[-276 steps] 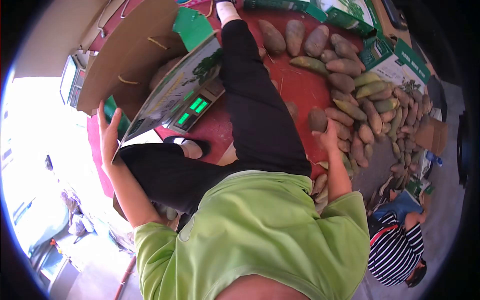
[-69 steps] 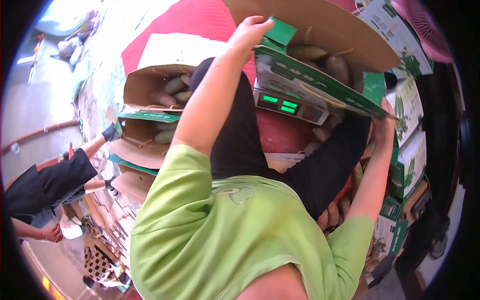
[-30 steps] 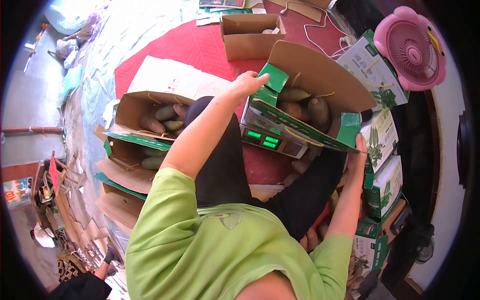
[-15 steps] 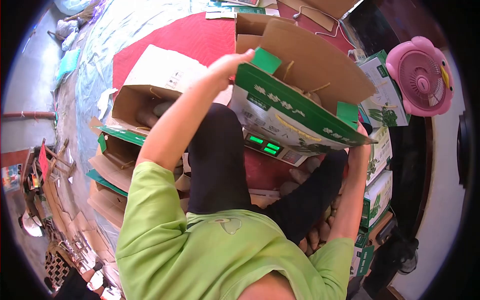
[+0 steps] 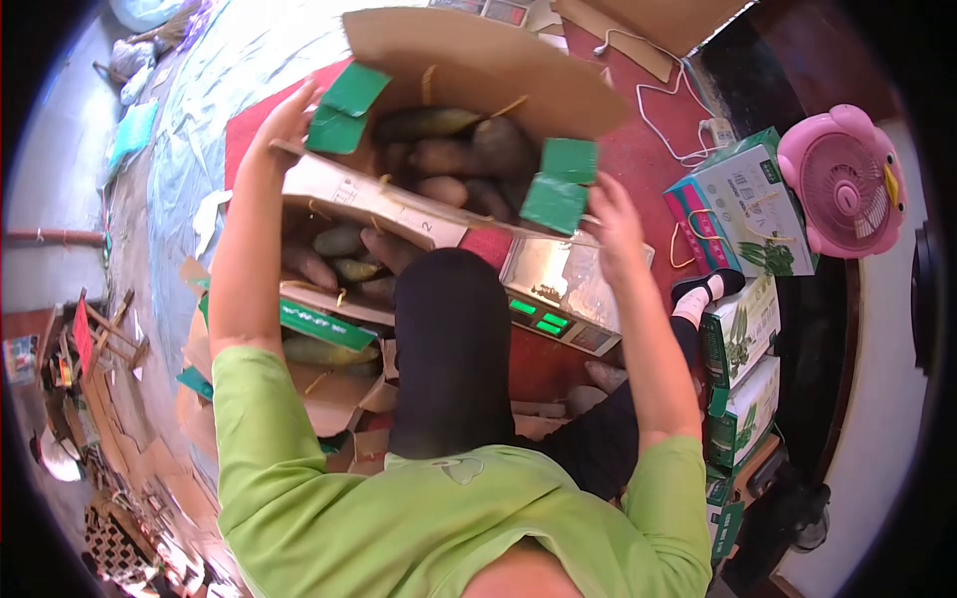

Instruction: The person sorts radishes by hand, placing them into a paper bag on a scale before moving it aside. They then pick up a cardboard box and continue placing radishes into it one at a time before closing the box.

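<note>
An open cardboard box (image 5: 478, 65) with green side flaps and rope handles sits tilted at the upper middle. Inside lie several brown tubers (image 5: 503, 148) and a long greenish one (image 5: 424, 124). My left hand (image 5: 287, 125) grips its left end beside a green flap. At the right end, my right hand (image 5: 616, 224) holds the edge next to the other flap. Just below and to the right is a digital scale (image 5: 573, 274) with lit green readouts and a bare shiny platform. Another box with tubers (image 5: 339, 239) stands under the held box's near side, left of my knee.
More open cartons (image 5: 334, 399) stand by my left leg. Several printed boxes (image 5: 743, 389) line the right side, near a pink fan (image 5: 845, 189). A white cord (image 5: 646, 105) runs over the red mat (image 5: 638, 154). My foot (image 5: 710, 287) rests by the boxes.
Both hands have carried the box off the scale, up and to the left. Its opening now faces me, showing the tubers, and the scale's platform has come into view.
</note>
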Motion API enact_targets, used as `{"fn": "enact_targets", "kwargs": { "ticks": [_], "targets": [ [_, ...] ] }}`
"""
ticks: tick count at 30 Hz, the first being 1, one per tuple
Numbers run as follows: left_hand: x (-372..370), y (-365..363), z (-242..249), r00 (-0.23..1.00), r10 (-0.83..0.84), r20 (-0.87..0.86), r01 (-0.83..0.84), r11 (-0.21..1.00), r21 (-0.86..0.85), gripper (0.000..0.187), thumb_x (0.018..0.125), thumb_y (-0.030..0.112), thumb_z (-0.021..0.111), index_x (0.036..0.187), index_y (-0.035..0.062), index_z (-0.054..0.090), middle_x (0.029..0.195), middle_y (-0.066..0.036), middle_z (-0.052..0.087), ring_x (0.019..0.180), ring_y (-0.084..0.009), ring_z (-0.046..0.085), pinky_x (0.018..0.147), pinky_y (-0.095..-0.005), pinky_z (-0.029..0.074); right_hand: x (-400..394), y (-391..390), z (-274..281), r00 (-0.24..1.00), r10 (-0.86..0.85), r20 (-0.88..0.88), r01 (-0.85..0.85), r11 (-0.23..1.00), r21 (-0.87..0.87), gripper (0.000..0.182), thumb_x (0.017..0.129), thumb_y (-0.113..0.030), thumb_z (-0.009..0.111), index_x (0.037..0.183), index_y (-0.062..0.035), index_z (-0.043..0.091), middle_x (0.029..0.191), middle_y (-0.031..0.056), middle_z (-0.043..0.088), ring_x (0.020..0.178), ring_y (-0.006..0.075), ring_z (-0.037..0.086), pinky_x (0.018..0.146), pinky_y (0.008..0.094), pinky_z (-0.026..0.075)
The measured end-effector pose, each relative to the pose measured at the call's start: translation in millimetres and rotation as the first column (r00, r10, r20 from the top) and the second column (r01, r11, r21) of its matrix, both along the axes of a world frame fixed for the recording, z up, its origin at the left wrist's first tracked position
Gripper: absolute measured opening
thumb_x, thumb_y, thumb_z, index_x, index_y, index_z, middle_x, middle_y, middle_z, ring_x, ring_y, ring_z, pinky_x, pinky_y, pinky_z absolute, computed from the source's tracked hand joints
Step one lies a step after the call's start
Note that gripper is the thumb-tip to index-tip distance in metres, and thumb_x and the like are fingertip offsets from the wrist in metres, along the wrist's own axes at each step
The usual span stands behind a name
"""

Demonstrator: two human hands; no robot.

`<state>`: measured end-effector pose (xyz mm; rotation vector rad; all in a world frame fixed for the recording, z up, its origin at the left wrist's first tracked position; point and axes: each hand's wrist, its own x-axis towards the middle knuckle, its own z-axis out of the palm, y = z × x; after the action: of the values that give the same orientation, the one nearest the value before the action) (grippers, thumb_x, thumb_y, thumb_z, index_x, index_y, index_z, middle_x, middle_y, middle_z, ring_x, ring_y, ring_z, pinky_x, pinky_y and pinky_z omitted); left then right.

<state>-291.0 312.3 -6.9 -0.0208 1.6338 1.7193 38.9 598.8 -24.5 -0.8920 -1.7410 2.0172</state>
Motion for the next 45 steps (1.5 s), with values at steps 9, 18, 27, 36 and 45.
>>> {"fn": "enact_targets", "kwargs": {
  "ticks": [9,18,27,36,45],
  "targets": [
    [-60.9,-118.9,-73.1,0.983,0.181,0.005,-0.181,0.983,-0.017,0.070,0.088,0.057,0.049,0.143,0.0198,0.026,0.130,-0.011,0.052,0.112,-0.0271,0.049,0.094,-0.0455,0.038,-50.5,-49.5,-86.4,0.890,0.398,0.224,-0.362,0.913,-0.187,0.065,0.088,-0.036,0.058,0.140,-0.0065,0.031,0.131,0.0124,0.048,0.119,0.0252,0.047,0.084,0.0393,0.047],
    [-43.8,-113.4,-92.1,0.794,0.328,-0.512,-0.473,0.862,-0.181,0.044,0.093,0.028,0.052,0.131,0.0066,0.047,0.126,-0.005,0.054,0.115,-0.0166,0.048,0.092,-0.0305,0.039,23.8,-4.5,-87.6,0.889,0.301,0.345,-0.266,0.953,-0.145,0.041,0.089,-0.027,0.056,0.123,-0.0040,0.053,0.108,0.0075,0.062,0.089,0.0143,0.060,0.067,0.0280,0.048],
    [77.3,5.3,-11.8,0.567,0.246,-0.786,-0.387,0.922,0.009,0.035,0.093,0.019,0.054,0.124,0.0027,0.053,0.120,-0.009,0.056,0.106,-0.0176,0.054,0.092,-0.0289,0.041,182.7,52.2,-50.7,0.965,-0.186,0.182,0.204,0.975,-0.085,0.036,0.090,-0.024,0.056,0.120,-0.0042,0.054,0.103,0.0066,0.064,0.086,0.0131,0.061,0.067,0.0261,0.049],
    [288.1,164.5,68.6,0.530,-0.328,-0.782,0.404,0.908,-0.108,0.028,0.091,0.008,0.051,0.118,0.0022,0.057,0.118,-0.008,0.057,0.111,-0.0164,0.050,0.098,-0.0320,0.037,336.6,56.1,-30.4,0.709,-0.699,0.094,0.701,0.713,0.019,0.026,0.089,-0.018,0.055,0.111,-0.0050,0.059,0.095,0.0037,0.065,0.077,0.0104,0.061,0.063,0.0239,0.047],
    [395.9,207.0,10.3,-0.291,-0.591,-0.752,0.729,0.372,-0.574,0.038,0.076,0.009,0.066,0.114,0.0057,0.058,0.120,-0.014,0.053,0.122,-0.0351,0.042,0.103,-0.0444,0.032,462.6,-1.0,-157.8,0.472,-0.832,0.293,0.836,0.527,0.152,0.023,0.087,-0.013,0.056,0.107,-0.0021,0.060,0.092,0.0069,0.065,0.081,0.0123,0.060,0.065,0.0269,0.048]
  ]
}}
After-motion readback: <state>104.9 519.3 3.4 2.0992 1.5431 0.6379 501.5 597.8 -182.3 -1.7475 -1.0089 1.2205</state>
